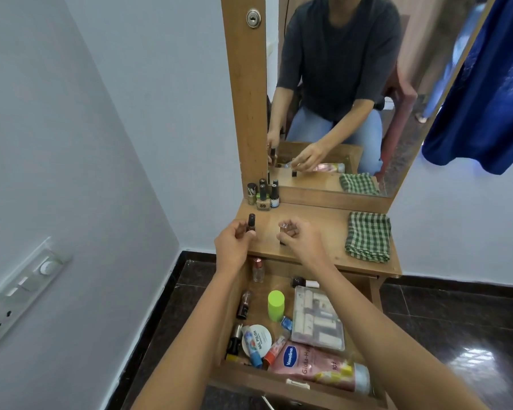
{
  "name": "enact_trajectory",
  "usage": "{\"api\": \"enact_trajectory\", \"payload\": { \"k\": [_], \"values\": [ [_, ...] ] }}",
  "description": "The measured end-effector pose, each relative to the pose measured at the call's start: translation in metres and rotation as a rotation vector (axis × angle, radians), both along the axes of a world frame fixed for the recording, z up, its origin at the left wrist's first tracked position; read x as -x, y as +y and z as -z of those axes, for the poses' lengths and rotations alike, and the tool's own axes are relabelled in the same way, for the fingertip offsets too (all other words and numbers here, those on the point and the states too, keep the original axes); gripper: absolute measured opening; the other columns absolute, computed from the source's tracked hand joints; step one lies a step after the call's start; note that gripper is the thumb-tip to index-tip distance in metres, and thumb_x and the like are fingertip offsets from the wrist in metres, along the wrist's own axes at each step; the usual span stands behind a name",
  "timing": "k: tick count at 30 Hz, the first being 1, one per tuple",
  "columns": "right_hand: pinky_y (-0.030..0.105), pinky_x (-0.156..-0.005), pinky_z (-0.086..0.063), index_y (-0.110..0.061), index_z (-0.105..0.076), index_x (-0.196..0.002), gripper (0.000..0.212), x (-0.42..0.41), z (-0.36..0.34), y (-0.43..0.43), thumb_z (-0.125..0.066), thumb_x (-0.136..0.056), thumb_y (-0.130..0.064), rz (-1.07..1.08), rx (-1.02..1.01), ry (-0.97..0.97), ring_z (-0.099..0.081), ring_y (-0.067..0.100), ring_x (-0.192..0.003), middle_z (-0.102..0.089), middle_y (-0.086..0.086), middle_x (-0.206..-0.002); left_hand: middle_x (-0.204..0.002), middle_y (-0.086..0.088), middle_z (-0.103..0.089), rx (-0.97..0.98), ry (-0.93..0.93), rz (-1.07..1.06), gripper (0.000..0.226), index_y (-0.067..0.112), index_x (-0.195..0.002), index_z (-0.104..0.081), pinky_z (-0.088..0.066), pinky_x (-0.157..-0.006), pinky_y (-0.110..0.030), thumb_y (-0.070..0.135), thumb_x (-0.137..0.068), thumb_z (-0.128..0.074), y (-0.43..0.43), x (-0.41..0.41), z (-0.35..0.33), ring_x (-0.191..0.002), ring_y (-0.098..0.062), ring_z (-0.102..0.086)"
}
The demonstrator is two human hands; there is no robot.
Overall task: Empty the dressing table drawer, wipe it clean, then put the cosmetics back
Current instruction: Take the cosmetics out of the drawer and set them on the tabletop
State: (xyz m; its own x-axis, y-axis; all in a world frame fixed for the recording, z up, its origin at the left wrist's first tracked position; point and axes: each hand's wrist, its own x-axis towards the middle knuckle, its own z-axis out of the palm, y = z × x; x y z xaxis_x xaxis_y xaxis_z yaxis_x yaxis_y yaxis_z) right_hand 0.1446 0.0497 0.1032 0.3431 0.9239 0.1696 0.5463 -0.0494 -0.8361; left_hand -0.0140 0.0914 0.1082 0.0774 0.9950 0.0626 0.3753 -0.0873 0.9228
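The wooden drawer (296, 389) is pulled open below me and holds several cosmetics: a pink Vaseline tube (317, 366), a clear case of small bottles (317, 319), a green-capped bottle (276, 305) and a round nail polish remover tub (259, 338). Over the dressing table top (323, 232), my left hand (234, 242) grips a dark nail polish bottle (251, 222) upright. My right hand (301, 236) pinches a small bottle with a pale cap (284, 227). Several nail polish bottles (262, 196) stand at the back left by the mirror.
A folded green checked cloth (367, 236) lies on the right of the table top. The mirror (338, 93) rises behind it. A blue garment (486, 93) hangs at the right. A wall with a switch panel (21, 294) is close on the left.
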Motion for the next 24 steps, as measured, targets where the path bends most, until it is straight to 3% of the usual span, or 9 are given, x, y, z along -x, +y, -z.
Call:
{"api": "enact_trajectory", "payload": {
  "k": [3,6,10,16,20,24],
  "values": [
    [0.029,-0.069,-0.047,-0.008,-0.064,-0.086,0.011,0.002,0.012,0.002,-0.071,-0.077,-0.01,0.014,-0.018,-0.001,-0.057,0.019,-0.075,-0.063,0.006,-0.078,-0.11,-0.005,-0.068,-0.015,0.093,0.01,0.026,0.009,-0.115,-0.065,-0.039,-0.087,-0.017,0.01,-0.089,-0.063,0.014,-0.003,0.008,-0.104,-0.016,-0.061],
    [0.012,-0.066,-0.043,-0.009,-0.063,-0.084,0.008,0.005,0.02,0.006,-0.068,-0.079,-0.005,0.042,-0.055,0.029,-0.056,0.011,-0.074,-0.063,0.003,-0.08,-0.113,-0.007,-0.067,-0.042,0.177,-0.03,0.029,0.007,-0.12,-0.063,-0.039,-0.089,-0.02,0.012,-0.092,-0.06,0.024,-0.007,0.013,-0.107,-0.02,-0.06],
    [0.002,-0.065,-0.04,-0.013,-0.062,-0.086,0.014,0.005,0.021,0.025,-0.066,-0.081,-0.001,0.078,-0.081,0.05,-0.055,0.004,-0.072,-0.061,-0.002,-0.081,-0.111,-0.009,-0.069,-0.075,0.158,-0.088,0.028,0.008,-0.118,-0.065,-0.045,-0.094,-0.031,0.009,-0.091,-0.059,0.041,-0.015,0.017,-0.105,-0.023,-0.062],
    [0.006,-0.069,-0.045,-0.011,-0.063,-0.089,0.019,0.001,0.023,0.062,-0.067,-0.077,0.003,0.148,-0.126,0.158,-0.058,0.009,-0.076,-0.064,-0.002,-0.082,-0.109,-0.007,-0.069,-0.083,0.078,-0.127,0.025,0.009,-0.115,-0.065,-0.044,-0.086,-0.022,0.006,-0.091,-0.059,0.067,-0.03,0.019,-0.102,-0.02,-0.063],
    [0.003,-0.067,-0.043,-0.013,-0.063,-0.089,0.019,-0.002,0.024,0.079,-0.068,-0.078,0.001,0.176,-0.133,0.082,-0.055,0.003,-0.073,-0.062,0.002,-0.089,-0.108,-0.005,-0.069,-0.073,0.044,-0.149,0.025,0.01,-0.115,-0.064,-0.045,-0.084,-0.019,0.005,-0.092,-0.058,0.08,-0.035,0.022,-0.1,-0.017,-0.064],
    [0.012,-0.069,-0.048,-0.015,-0.06,-0.088,0.022,-0.002,0.028,0.087,-0.068,-0.077,0.002,0.193,-0.147,0.062,-0.055,0.003,-0.074,-0.061,0.003,-0.092,-0.105,-0.006,-0.069,-0.088,0.042,-0.16,0.025,0.009,-0.114,-0.061,-0.048,-0.085,-0.022,0.004,-0.09,-0.06,0.088,-0.038,0.028,-0.098,-0.018,-0.065]
  ]
}}
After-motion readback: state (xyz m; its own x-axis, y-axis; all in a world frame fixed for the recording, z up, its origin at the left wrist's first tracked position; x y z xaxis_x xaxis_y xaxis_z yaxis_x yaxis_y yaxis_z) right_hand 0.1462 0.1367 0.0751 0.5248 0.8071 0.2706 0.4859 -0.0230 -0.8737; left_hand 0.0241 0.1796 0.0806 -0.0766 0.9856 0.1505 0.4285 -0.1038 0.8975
